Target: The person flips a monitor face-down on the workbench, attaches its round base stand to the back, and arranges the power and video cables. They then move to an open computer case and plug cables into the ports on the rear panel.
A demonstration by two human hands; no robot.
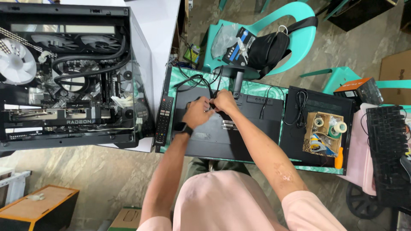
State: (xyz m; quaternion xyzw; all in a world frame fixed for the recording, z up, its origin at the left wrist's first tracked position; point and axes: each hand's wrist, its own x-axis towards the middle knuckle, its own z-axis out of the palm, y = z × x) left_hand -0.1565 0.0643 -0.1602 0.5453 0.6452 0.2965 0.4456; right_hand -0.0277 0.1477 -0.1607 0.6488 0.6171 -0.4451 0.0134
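A black flat monitor (pixel 239 137) lies face down on a green patterned table (pixel 257 89). Both my hands meet over its back near the top edge. My left hand (pixel 198 112), with a black watch on the wrist, and my right hand (pixel 224 102) pinch a black cable (pixel 195 79) that loops off toward the table's far edge. What the fingertips grip is partly hidden. The monitor's stand neck (pixel 238 84) sticks out past my right hand.
A black remote control (pixel 163 119) lies left of the monitor. An open glass-sided computer case (pixel 68 77) fills the left. A second black panel (pixel 319 128) carries a cardboard box of tape rolls (pixel 324 133). A keyboard (pixel 387 149) is at right; teal chairs (pixel 295 34) stand behind.
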